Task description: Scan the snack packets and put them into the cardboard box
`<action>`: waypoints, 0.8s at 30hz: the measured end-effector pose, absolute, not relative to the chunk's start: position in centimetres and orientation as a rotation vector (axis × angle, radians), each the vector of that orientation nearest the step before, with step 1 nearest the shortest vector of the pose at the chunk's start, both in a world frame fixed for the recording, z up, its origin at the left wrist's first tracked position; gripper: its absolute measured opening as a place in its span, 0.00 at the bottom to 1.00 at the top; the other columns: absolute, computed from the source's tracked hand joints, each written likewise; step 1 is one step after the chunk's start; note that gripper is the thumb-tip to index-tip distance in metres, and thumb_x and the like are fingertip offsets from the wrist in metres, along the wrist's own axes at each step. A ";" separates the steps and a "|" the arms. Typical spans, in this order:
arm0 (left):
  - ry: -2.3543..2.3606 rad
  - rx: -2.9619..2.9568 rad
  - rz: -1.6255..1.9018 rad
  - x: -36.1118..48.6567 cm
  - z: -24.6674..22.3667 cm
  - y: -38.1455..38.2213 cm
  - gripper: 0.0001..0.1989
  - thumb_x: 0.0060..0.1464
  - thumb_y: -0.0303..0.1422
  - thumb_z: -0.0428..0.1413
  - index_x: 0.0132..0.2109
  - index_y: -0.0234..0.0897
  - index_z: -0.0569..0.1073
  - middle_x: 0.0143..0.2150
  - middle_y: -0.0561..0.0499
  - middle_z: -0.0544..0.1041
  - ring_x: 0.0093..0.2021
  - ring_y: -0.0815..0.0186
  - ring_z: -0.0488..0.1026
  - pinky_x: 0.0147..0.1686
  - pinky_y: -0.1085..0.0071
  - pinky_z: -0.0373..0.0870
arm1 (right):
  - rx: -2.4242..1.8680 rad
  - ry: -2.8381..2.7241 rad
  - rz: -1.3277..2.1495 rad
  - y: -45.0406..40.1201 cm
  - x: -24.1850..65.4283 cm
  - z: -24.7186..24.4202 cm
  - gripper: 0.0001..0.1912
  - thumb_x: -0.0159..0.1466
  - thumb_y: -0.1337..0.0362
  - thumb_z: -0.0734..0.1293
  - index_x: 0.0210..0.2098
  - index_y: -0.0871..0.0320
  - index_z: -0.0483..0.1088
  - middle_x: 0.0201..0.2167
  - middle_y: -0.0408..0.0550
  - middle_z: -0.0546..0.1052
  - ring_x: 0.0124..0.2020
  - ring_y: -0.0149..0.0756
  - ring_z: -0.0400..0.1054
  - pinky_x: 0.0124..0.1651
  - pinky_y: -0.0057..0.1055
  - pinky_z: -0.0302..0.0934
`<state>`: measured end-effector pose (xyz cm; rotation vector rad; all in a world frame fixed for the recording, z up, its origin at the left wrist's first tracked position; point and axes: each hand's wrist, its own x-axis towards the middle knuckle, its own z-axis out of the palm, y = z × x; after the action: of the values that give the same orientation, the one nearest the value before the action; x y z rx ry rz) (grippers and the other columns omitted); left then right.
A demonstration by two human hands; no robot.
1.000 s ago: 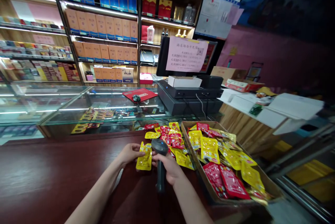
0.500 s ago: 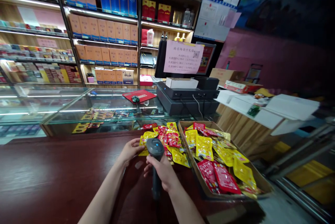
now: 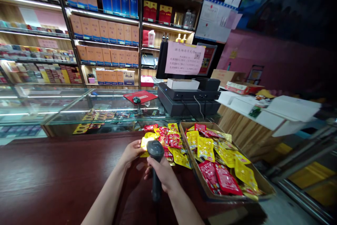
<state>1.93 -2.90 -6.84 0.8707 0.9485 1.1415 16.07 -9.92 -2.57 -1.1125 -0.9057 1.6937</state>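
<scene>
My right hand [image 3: 163,173] is wrapped round the grip of a dark barcode scanner [image 3: 156,150], its head pointing away from me. Light falls brightly on a yellow snack packet [image 3: 147,138] just beyond the scanner. My left hand [image 3: 132,152] pinches that packet at its left edge; the scanner head hides part of it. Behind and to the right, a loose pile of red and yellow snack packets [image 3: 174,140] lies on the brown wooden counter [image 3: 65,172].
A shallow cardboard box [image 3: 195,170] of red and yellow packets stands at the right. Behind the pile are a glass display case [image 3: 68,116], a red mouse mat [image 3: 144,96] and a dark cash drawer [image 3: 181,107] under a monitor [image 3: 161,60]. Stocked shelves line the back wall.
A bright light now shines on the yellow packet in front of the scanner, and the blue light on the scanner's top no longer shows. Both hands have barely moved.
</scene>
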 end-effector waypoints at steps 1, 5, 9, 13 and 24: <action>0.952 0.866 1.144 1.9 -6.9 -2.9 0.26 0.30 0.31 0.69 0.41 0.32 0.73 0.36 0.45 0.80 0.32 0.64 0.76 0.35 0.72 0.70 | -1.111 -0.909 1.686 -10.0 16.1 -2.5 0.17 0.47 0.55 0.70 0.27 0.61 0.65 0.14 0.39 0.68 0.15 0.30 0.63 0.21 0.32 0.64; 1.011 0.866 1.115 1.8 -6.6 -3.2 0.29 0.30 0.35 0.69 0.43 0.34 0.72 0.37 0.44 0.79 0.33 0.62 0.77 0.36 0.69 0.71 | -1.140 -0.881 1.481 -10.0 16.6 -2.0 0.13 0.45 0.63 0.71 0.30 0.60 0.68 0.26 0.44 0.74 0.28 0.34 0.69 0.33 0.31 0.64; 0.986 0.955 0.999 2.5 -5.0 -4.5 0.30 0.35 0.40 0.67 0.48 0.34 0.72 0.41 0.43 0.79 0.38 0.59 0.76 0.37 0.68 0.71 | -1.194 -0.881 1.304 -9.8 18.1 -1.6 0.14 0.45 0.69 0.69 0.32 0.59 0.71 0.30 0.42 0.75 0.36 0.34 0.67 0.42 0.29 0.59; 0.878 0.941 0.863 4.4 -3.1 -5.8 0.28 0.46 0.43 0.61 0.52 0.35 0.70 0.48 0.42 0.76 0.45 0.57 0.74 0.43 0.67 0.69 | -1.170 -0.885 1.340 -9.9 20.1 -0.9 0.12 0.45 0.70 0.68 0.31 0.60 0.72 0.26 0.40 0.74 0.32 0.33 0.66 0.40 0.28 0.58; 0.668 0.880 0.703 16.2 1.8 -5.6 0.34 0.54 0.55 0.42 0.59 0.37 0.64 0.54 0.40 0.71 0.55 0.55 0.67 0.52 0.58 0.64 | -1.093 -0.817 1.108 -12.8 30.1 2.1 0.15 0.46 0.68 0.71 0.35 0.58 0.73 0.32 0.42 0.76 0.35 0.34 0.67 0.43 0.30 0.58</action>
<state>16.19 -5.56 1.80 0.8798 0.6682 0.7034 30.13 -12.76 2.10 -1.0929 -0.8173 1.1078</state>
